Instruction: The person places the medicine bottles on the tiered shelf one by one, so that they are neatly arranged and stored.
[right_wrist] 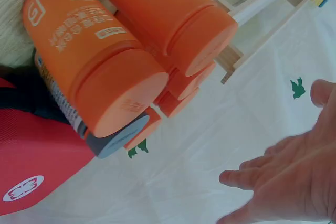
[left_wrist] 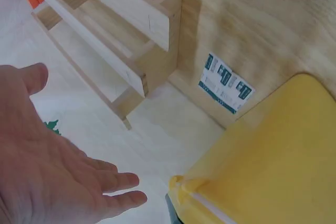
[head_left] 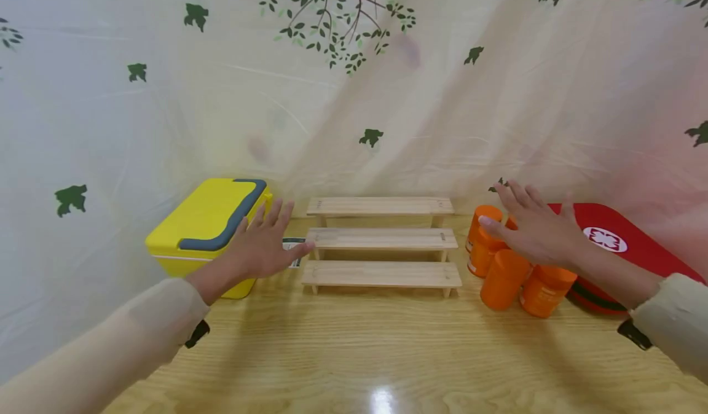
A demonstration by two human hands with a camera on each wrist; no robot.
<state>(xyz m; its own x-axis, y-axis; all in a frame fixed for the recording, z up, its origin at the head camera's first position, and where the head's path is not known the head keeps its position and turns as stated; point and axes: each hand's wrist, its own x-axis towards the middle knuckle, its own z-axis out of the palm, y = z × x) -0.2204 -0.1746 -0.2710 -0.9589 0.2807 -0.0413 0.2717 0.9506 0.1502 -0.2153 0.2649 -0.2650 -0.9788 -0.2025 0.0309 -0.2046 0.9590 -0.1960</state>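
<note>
My left hand (head_left: 260,245), fingers spread and holding nothing, hovers between a yellow box with a grey-edged lid (head_left: 207,208) and a three-step wooden rack (head_left: 381,239). Below it, beside the box, a white and green packet (left_wrist: 227,83) lies on the table. My right hand (head_left: 536,230) is likewise spread and holds nothing, raised over several orange bottles (head_left: 504,279) and partly hiding them in the head view. The right wrist view shows the orange bottles (right_wrist: 89,51) standing close together, with a grey-capped bottle (right_wrist: 118,135) among them.
To the right of the bottles lies a red case (head_left: 636,236) with a white emblem. Behind everything hangs a pale curtain (head_left: 332,125) printed with leaves and birds. The wood-grain table (head_left: 354,340) stretches out in front of the rack.
</note>
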